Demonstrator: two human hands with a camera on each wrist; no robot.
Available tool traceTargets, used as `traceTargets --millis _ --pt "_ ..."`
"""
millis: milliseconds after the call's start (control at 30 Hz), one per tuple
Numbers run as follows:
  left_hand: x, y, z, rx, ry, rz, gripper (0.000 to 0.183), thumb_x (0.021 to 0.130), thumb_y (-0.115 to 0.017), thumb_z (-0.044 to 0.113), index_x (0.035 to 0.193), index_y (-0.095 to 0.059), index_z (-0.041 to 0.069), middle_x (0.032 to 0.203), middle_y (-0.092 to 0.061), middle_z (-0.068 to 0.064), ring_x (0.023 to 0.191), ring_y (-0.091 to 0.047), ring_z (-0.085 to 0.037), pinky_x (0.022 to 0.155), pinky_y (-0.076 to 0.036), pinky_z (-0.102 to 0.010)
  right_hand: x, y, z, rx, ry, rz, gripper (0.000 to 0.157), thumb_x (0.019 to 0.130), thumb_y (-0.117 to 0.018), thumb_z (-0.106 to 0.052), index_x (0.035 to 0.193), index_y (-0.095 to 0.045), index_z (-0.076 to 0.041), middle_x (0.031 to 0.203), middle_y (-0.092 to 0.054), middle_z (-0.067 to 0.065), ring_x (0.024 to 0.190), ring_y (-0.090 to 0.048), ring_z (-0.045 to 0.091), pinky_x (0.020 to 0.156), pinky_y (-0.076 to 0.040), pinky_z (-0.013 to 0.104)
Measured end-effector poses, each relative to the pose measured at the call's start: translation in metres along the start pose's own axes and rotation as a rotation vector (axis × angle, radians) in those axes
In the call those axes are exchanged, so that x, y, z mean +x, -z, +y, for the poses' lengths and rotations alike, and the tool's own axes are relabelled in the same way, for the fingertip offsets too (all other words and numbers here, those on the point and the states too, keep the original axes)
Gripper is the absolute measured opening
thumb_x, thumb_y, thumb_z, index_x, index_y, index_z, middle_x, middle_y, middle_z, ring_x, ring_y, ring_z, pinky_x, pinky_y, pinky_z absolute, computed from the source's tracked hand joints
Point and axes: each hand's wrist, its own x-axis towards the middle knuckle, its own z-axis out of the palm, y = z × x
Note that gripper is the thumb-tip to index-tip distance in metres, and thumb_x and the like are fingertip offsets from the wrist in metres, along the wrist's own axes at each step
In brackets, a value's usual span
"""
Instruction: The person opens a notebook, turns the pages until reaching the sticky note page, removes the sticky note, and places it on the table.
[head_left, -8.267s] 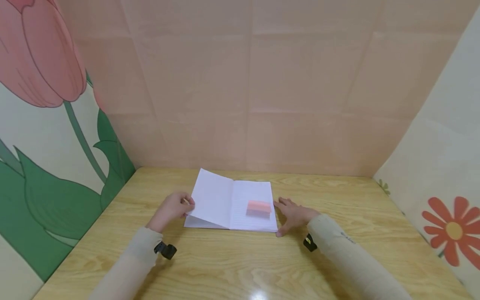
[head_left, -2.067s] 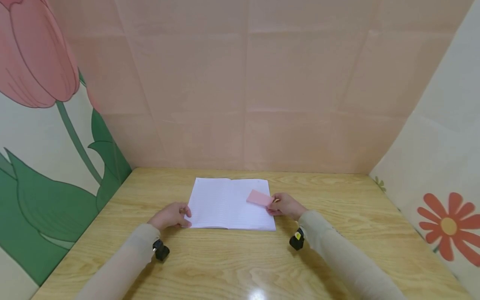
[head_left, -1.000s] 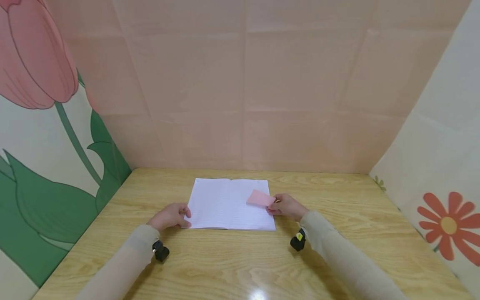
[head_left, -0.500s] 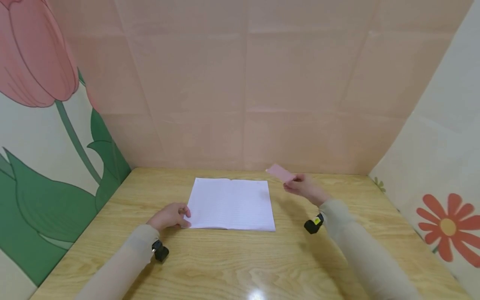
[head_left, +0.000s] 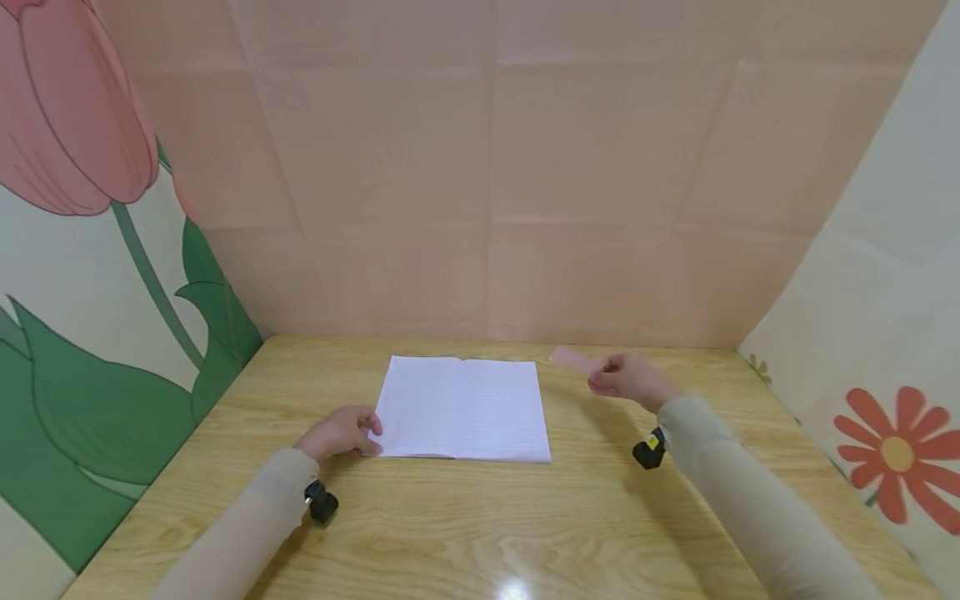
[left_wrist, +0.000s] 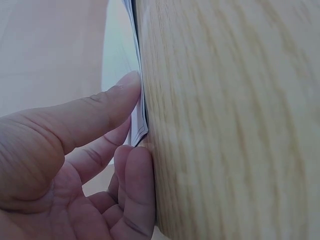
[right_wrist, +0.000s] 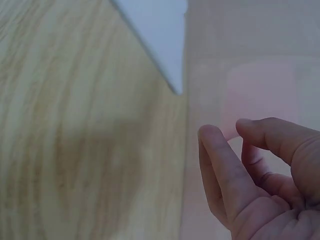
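An open lined notebook (head_left: pixel 459 408) lies flat on the wooden table. At its near left corner, my left hand (head_left: pixel 341 432) holds the edge; in the left wrist view the thumb (left_wrist: pixel 112 102) lies on the page edges, with the other fingers curled beside the corner. Right of the notebook and above the table, my right hand (head_left: pixel 633 382) pinches a pink sticky note (head_left: pixel 576 361) between thumb and fingertips. The right wrist view shows this sticky note (right_wrist: pixel 260 92) pale and blurred against the similarly coloured backdrop.
The wood-grain table (head_left: pixel 450 533) reaches back to a creased pinkish backdrop (head_left: pixel 487 183). Flower-printed panels stand at the left (head_left: pixel 82 108) and right (head_left: pixel 896 454). A small black camera sits on each wrist.
The left page, raised earlier, now lies flat. My right hand took the sticky note off the right page, lifted it and moved right. The left hand has stayed at the corner lately.
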Motion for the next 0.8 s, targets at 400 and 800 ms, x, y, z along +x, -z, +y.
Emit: traceTargets --millis 400,800 --pt "0.001 -0.001 -0.001 0.000 -0.005 0.004 0.024 0.076 -0.081 0.010 0.092 -0.063 0.009 0.077 -0.050 -0.004 0.068 -0.049 -0.018 0.061 -0.042 -0.026 0.004 -0.015 0.025 -0.046 -0.050 -0.061 0.006 0.092 -0.057 0.004 0.090 -0.053 0.008 0.095 -0.065 0.017 0.088 -0.067 0.016 0.083 -0.056 0.033" --pt "0.000 -0.001 -0.001 -0.003 -0.005 0.009 0.024 0.076 -0.081 0.011 0.092 -0.063 0.009 0.078 -0.050 -0.004 0.068 -0.049 -0.019 0.060 -0.042 -0.026 0.005 -0.017 0.028 -0.013 -0.073 -0.087 0.006 0.092 -0.055 0.006 0.094 -0.050 0.010 0.098 -0.066 0.022 0.087 -0.066 0.016 0.083 -0.056 0.032"
